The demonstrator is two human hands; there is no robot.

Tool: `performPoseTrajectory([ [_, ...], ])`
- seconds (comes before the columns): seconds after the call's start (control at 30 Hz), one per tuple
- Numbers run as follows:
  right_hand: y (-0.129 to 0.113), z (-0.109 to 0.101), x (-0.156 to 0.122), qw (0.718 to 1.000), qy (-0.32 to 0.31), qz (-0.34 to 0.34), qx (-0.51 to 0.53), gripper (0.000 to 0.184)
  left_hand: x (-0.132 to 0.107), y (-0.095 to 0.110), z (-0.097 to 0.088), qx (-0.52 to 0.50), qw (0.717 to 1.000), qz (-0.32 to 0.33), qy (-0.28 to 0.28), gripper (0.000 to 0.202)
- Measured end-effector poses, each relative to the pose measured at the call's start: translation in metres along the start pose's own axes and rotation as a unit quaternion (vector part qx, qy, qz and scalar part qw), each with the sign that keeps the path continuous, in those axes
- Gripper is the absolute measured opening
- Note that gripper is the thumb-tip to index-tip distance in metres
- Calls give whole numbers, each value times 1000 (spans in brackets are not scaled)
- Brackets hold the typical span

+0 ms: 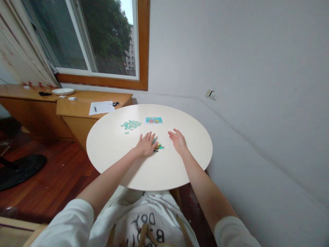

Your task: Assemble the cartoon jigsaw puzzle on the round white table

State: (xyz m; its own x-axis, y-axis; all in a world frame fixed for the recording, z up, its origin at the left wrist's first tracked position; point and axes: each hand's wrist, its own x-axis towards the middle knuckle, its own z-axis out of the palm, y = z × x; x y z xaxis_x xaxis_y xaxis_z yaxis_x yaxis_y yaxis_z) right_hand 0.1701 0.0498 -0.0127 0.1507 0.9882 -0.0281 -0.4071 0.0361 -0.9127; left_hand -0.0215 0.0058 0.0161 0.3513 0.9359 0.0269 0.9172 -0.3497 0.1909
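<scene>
My left hand point(146, 145) lies palm down with its fingers spread, partly over a small cluster of colourful jigsaw puzzle pieces point(159, 147). How much of the cluster lies under the hand is hidden. To the right of it, my right hand point(178, 140) is turned on its side, fingers stretched out and holding nothing. A loose pile of turquoise puzzle pieces point(131, 125) is spread out at the back left of the round white table point(113, 154). Beside that pile is a small flat box point(154, 120) with a cartoon picture on a turquoise ground.
A wooden cabinet point(77, 109) adjoins the table at the back left. On it are a sheet of paper point(101, 107), a dark small object point(116, 104) and a white plate point(63, 91). A white wall point(244, 103) with a socket point(213, 95) borders the right side.
</scene>
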Motion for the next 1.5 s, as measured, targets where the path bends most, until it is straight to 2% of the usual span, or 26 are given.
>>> performPoseTrajectory([
  [0.1,1,1,2,999,2,10,49,23,5,5,-18,1,994,-30,105,64],
  [0.17,1,1,2,998,-3,10,57,22,4,9,-19,10,989,-33,145,64],
  [0.2,1,1,1,998,-5,8,58,22,2,11,-14,16,991,-29,131,63],
  [0.27,0,2,-1,998,-3,7,56,21,-4,13,0,22,998,-13,53,63],
  [0.33,0,1,-2,999,-3,5,51,22,-9,14,14,23,1000,-5,18,60],
  [0.43,0,0,-2,999,-9,1,43,23,-13,13,25,21,1000,-4,19,60],
  [0.53,1,-1,-1,999,-12,-1,41,25,-12,13,23,7,1000,-1,18,60],
  [0.63,2,-2,0,999,-16,-2,36,26,-10,8,20,-13,999,-6,45,60],
  [0.77,4,-4,2,999,-19,-2,33,29,-8,-16,14,-5,992,-71,105,57],
  [0.9,5,-4,2,1000,-18,-12,16,35,-9,-63,1,16,976,-171,131,59],
  [1.0,4,-3,1,1000,-21,-21,-1,37,-11,-98,-14,41,971,-189,139,60],
  [1.1,4,-1,0,999,-22,-34,-21,37,-12,-122,-27,65,974,-178,128,58],
  [1.2,5,2,-2,997,-25,-49,-52,37,-14,-135,-31,77,974,-182,107,55],
  [1.37,4,5,-9,987,-51,-66,-136,41,-12,-145,-20,63,980,-173,79,52],
  [1.5,2,8,-17,978,-64,-71,-186,41,-4,-149,-17,67,979,-171,83,48],
])
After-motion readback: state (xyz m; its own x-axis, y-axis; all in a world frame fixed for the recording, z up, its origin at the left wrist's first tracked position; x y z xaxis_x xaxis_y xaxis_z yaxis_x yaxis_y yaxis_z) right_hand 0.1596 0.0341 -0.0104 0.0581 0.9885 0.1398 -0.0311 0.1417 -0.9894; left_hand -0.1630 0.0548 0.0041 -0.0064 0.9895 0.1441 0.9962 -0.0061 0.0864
